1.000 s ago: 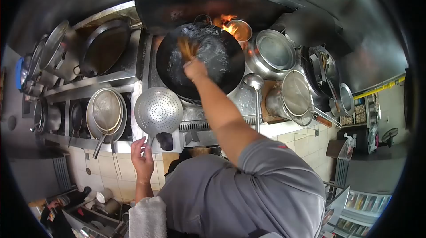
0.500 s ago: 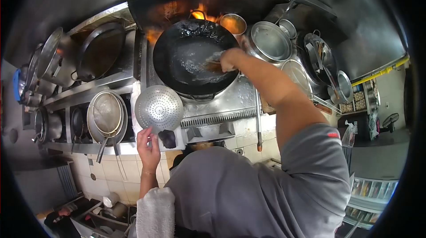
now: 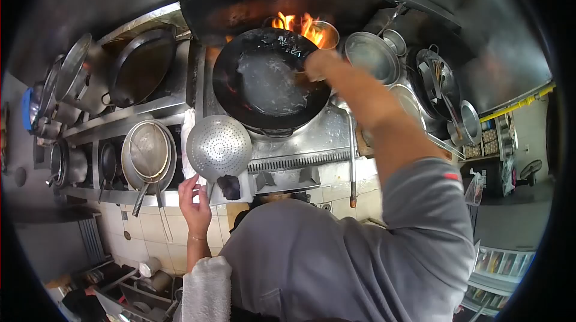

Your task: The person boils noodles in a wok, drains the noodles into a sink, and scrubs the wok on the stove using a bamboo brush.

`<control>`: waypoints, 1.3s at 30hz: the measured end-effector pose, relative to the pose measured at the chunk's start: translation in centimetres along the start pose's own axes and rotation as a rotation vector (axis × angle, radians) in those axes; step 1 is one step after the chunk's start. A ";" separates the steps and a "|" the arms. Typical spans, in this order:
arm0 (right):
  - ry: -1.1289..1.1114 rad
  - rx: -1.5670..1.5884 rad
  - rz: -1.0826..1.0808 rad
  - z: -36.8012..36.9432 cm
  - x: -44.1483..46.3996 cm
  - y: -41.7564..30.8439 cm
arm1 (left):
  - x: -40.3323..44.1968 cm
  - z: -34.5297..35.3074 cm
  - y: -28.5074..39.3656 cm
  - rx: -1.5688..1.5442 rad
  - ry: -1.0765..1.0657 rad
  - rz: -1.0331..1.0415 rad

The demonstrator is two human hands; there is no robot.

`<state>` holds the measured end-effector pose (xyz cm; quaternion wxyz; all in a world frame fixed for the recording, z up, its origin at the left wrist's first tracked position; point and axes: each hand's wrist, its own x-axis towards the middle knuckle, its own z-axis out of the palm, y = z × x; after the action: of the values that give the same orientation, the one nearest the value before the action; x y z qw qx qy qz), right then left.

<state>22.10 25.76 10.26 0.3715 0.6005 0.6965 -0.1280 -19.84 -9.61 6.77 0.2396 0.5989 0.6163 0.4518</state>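
Note:
A large black wok [image 3: 231, 97] sits on the burner with cloudy, foamy water in its bottom. My right hand [image 3: 323, 65] is closed over the wok's right side, gripping a brown wok brush [image 3: 303, 77] that is mostly hidden by the hand and blurred. At the counter's front edge, my left hand [image 3: 195, 205] has its fingers apart and loosely bent, with nothing visible in it. Just beyond its fingertips lies a perforated metal strainer [image 3: 219, 147], its handle beside the hand. A crumpled black cloth [image 3: 228, 187] is right of that handle.
Flames [image 3: 303, 27] rise behind the wok, close to a metal pot [image 3: 327, 34]. A wide pot [image 3: 372, 57] stands to the right, with a long metal rod [image 3: 352, 160] in front. Leftward are a second wok [image 3: 143, 70] and a mesh sieve [image 3: 149, 149].
My right hand has moved slightly up and right at the wok. Flames behind the wok have grown taller, and the water has spread differently. My left hand's fingers have shifted a little.

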 end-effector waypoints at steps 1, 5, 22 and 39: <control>0.223 0.100 0.064 1.3 -0.9 -3.1 | -0.2 -0.2 -0.2 0.015 0.004 -0.020; 0.214 0.128 -0.004 6.9 -5.1 -7.0 | -1.2 -1.0 -0.5 0.011 0.021 -0.086; 0.307 0.884 -0.116 4.1 -5.0 -18.8 | 0.0 0.6 0.8 -0.004 -0.079 -0.047; 0.275 0.328 0.010 9.8 -6.5 0.6 | -1.6 -0.2 0.9 -0.004 0.012 -0.011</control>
<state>26.25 15.00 8.05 0.1710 0.6682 0.7074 -0.1547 -19.23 -11.33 7.22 0.2395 0.5924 0.6200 0.4554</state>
